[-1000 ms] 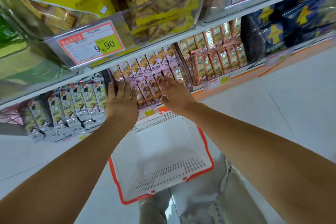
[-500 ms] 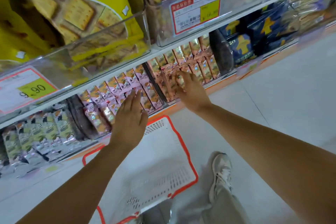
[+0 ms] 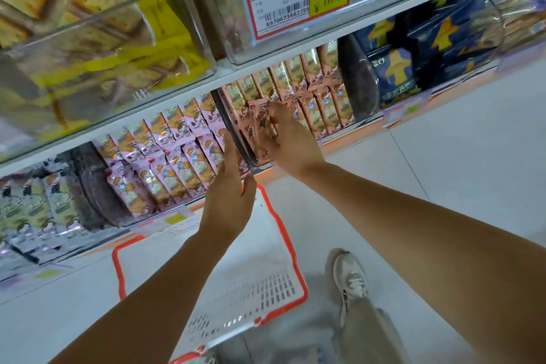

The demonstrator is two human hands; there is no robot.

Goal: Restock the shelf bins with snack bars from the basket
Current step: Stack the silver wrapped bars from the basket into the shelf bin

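**Light, slick packs: pinch each bar across its middle**

Your right hand (image 3: 292, 142) lies flat on the front row of bars (image 3: 320, 115) in the bin ahead of it. Its fingers are spread and pressing, and I cannot see them closed round anything. Your left hand (image 3: 229, 204) is released too, fingers straight and turned edge-on. Its fingertips reach the dark divider (image 3: 233, 127), which parts this bin from the pink bars (image 3: 177, 162) further to its left. The basket (image 3: 242, 260) sits on the floor below both hands. The part of its inside that shows holds no bars, though your left arm hides 1 side.

The bars look like small packs in glossy film, so expect them to be very light. You could probably lift several with 1 hand. The film will likely be slippery, so pinch a bar across its short width at mid-length, thumb opposite fingers. Avoid the crimped ends, which may slide out or crumple.

I cannot tell what is inside, so treat the filling as brittle and squeeze only enough to hold.

The bars stand on end in 2 close rows, leaning back. Push 1 and its neighbours will probably tip with it. A flat, spread palm like your right hand's suits levelling them. Keep the pressure light and even.
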